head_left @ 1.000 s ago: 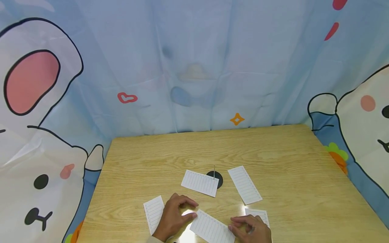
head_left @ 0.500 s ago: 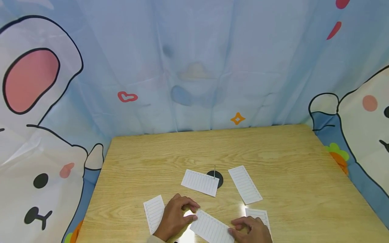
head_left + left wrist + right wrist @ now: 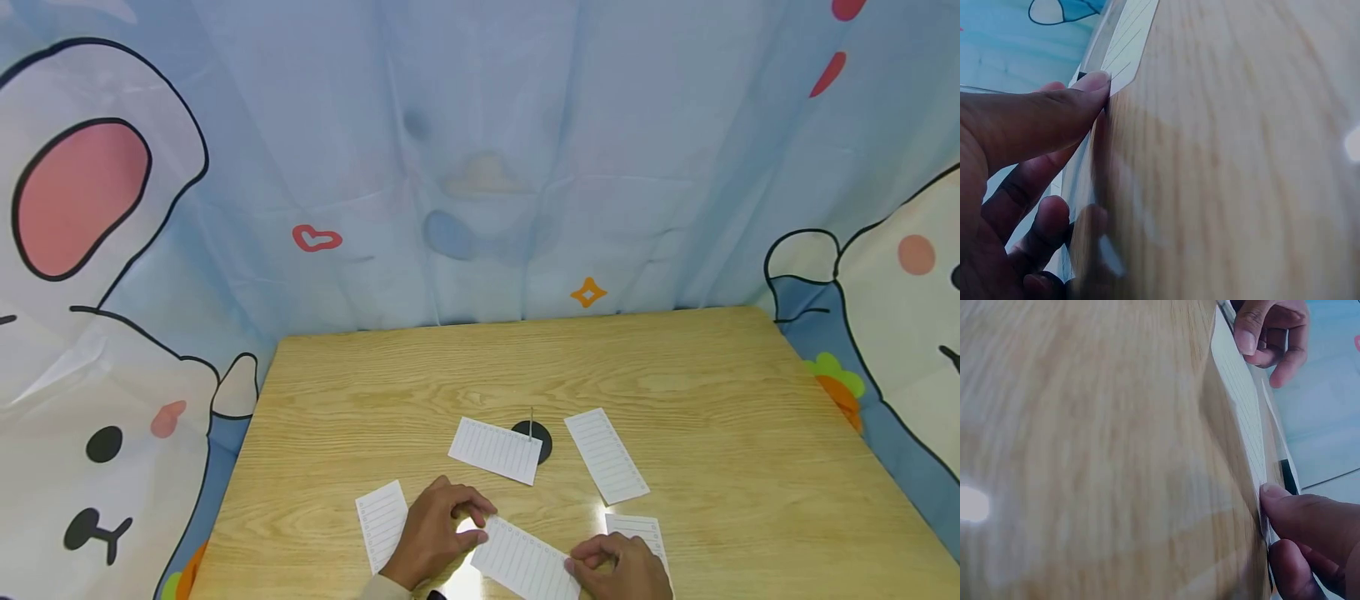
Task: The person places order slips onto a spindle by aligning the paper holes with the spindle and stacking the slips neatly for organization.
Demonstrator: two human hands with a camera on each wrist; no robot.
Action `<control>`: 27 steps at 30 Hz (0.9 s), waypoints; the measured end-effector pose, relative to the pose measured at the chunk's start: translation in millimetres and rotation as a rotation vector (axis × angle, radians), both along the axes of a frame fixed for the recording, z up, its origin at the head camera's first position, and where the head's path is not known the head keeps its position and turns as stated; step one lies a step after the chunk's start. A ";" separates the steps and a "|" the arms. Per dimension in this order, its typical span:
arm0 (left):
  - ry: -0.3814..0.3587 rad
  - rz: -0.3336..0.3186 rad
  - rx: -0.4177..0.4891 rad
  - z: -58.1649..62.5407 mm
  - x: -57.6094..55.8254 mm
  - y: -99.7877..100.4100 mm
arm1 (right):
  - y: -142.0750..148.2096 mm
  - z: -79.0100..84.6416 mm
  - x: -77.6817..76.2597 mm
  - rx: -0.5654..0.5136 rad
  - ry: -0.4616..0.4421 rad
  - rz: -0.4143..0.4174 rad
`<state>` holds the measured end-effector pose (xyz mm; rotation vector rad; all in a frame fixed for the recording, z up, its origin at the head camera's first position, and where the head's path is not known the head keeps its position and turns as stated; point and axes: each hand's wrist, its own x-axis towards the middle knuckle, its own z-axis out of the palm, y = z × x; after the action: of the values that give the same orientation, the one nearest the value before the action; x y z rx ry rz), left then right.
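Note:
A white lined paper slip [image 3: 525,560] lies between my two hands at the front of the table. The left hand [image 3: 437,531] has its thumb and forefinger at the slip's upper left corner, and in the left wrist view its thumb [image 3: 1092,82] meets that corner. My right hand [image 3: 622,567] pinches the opposite end; the right wrist view shows its thumb [image 3: 1275,492] on the slip's edge, with a shadow under the sheet. Beyond the hands stands a paper spike with a round black base [image 3: 545,454]; another lined slip [image 3: 491,450] overlaps the base, the thin rod rising at its right end.
More lined slips lie around: one slip [image 3: 606,456] right of the spike, one slip [image 3: 636,527] partly behind the right hand, and one slip [image 3: 381,521] beside the left hand. The wooden table [image 3: 360,400] ends at a blue cartoon curtain [image 3: 480,108].
The right hand's fingers have shifted slightly at the slip's corner. The left hand and the other slips stay almost where they were.

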<state>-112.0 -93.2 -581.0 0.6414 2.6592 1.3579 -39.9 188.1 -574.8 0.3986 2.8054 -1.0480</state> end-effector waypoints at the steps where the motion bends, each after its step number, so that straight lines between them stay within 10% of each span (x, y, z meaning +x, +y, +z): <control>1: -0.003 0.001 -0.004 -0.1 -0.2 0.1 | -0.2 -0.1 -0.4 0.003 -0.001 0.002; 27: 0.008 0.002 -0.018 -0.4 -1.7 0.4 | -6.7 -1.9 0.0 0.022 0.024 0.003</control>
<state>-113.6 -92.8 -581.4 0.6438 2.6760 1.3334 -39.9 181.4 -576.7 0.3862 2.8403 -1.0294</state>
